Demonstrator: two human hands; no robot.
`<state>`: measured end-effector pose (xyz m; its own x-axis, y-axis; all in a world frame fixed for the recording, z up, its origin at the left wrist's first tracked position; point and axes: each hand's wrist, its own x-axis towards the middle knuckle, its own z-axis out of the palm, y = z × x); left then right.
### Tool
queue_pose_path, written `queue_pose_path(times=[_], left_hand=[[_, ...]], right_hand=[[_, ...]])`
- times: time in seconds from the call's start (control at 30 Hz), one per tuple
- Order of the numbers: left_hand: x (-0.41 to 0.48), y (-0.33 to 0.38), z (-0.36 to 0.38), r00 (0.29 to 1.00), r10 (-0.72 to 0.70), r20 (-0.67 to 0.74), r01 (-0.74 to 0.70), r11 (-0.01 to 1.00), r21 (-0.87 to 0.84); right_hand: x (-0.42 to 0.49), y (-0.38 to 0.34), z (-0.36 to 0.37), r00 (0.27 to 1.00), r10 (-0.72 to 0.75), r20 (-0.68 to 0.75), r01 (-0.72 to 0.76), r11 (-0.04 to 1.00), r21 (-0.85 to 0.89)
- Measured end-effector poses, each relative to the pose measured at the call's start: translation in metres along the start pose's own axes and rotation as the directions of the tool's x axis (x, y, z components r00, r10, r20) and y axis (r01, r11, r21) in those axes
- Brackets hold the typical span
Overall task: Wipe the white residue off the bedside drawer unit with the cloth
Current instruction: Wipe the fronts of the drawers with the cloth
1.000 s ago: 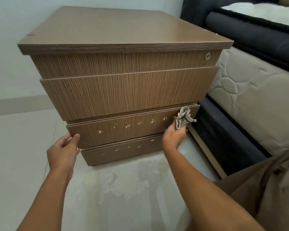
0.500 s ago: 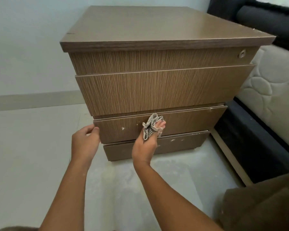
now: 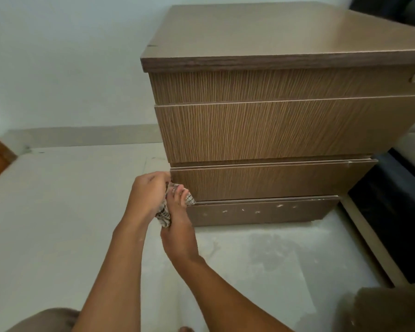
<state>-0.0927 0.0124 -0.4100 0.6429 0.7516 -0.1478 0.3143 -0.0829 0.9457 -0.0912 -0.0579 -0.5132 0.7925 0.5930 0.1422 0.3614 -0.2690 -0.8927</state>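
Note:
The brown wood-grain drawer unit point(image 3: 273, 130) stands on the floor with several drawer fronts. My right hand point(image 3: 179, 226) is shut on the checked cloth point(image 3: 164, 215) at the left end of the third drawer front point(image 3: 273, 179), which shows almost no white marks. My left hand point(image 3: 149, 195) is pressed against the cloth and the drawer's left corner; the cloth bunches between both hands. White residue specks point(image 3: 256, 210) dot the bottom drawer front point(image 3: 261, 212).
A pale tiled floor point(image 3: 58, 212) spreads to the left, with a whitish dusty patch point(image 3: 261, 259) in front of the unit. A dark bed frame point(image 3: 393, 212) and a mattress edge sit close on the right. A wall and skirting lie behind.
My right hand swept the cloth leftwards along the third drawer front to its left end, and the white specks there are gone. My left hand closed in on the cloth.

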Motion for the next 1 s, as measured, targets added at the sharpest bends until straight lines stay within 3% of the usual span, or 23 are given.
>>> queue_pose_path(times=[0.13,0.27,0.33,0.4,0.47,0.5,0.63,0.73,0.8,0.93,1.0], left_hand=[[0.002,-0.001,-0.002,0.998,0.023,0.06,-0.023,1.0,-0.007],[0.001,-0.001,-0.002,0.996,0.051,0.075,-0.048,0.998,-0.046],[-0.001,-0.001,-0.002,0.996,0.056,0.068,-0.054,0.998,-0.029],[-0.003,-0.001,-0.001,0.996,0.072,0.054,-0.071,0.997,-0.014],[-0.004,-0.002,-0.001,0.995,0.082,0.066,-0.081,0.997,-0.017],[-0.004,-0.002,-0.001,0.994,0.084,0.074,-0.083,0.996,-0.018],[-0.001,-0.001,-0.002,0.994,0.071,0.078,-0.068,0.997,-0.046],[0.001,-0.005,-0.004,0.994,0.08,0.075,-0.08,0.997,-0.005],[0.0,-0.007,-0.005,0.994,0.094,0.063,-0.097,0.994,0.043],[-0.002,-0.003,-0.004,0.992,0.095,0.086,-0.091,0.995,-0.042],[-0.003,-0.001,-0.003,0.993,0.077,0.093,-0.073,0.996,-0.048]], right_hand=[[-0.018,0.016,0.002,0.987,0.125,0.1,-0.136,0.985,0.109],[-0.037,0.034,-0.012,0.953,0.3,-0.048,-0.261,0.888,0.378],[-0.041,0.032,-0.024,0.854,0.463,-0.238,-0.316,0.824,0.47],[-0.035,0.032,-0.031,0.684,0.615,-0.393,-0.318,0.736,0.598],[-0.017,0.022,-0.036,0.561,0.71,-0.426,-0.275,0.645,0.713],[-0.007,0.015,-0.038,0.551,0.724,-0.416,-0.267,0.625,0.733],[0.01,-0.025,-0.037,0.641,0.694,-0.327,-0.278,0.607,0.744],[-0.002,-0.042,-0.03,0.83,0.532,-0.169,-0.314,0.694,0.648],[-0.009,-0.045,-0.024,0.911,0.39,-0.135,-0.247,0.777,0.579],[-0.01,-0.038,-0.025,0.845,0.319,-0.43,-0.062,0.855,0.514],[-0.006,-0.031,-0.031,0.801,0.175,-0.573,0.023,0.947,0.321]])
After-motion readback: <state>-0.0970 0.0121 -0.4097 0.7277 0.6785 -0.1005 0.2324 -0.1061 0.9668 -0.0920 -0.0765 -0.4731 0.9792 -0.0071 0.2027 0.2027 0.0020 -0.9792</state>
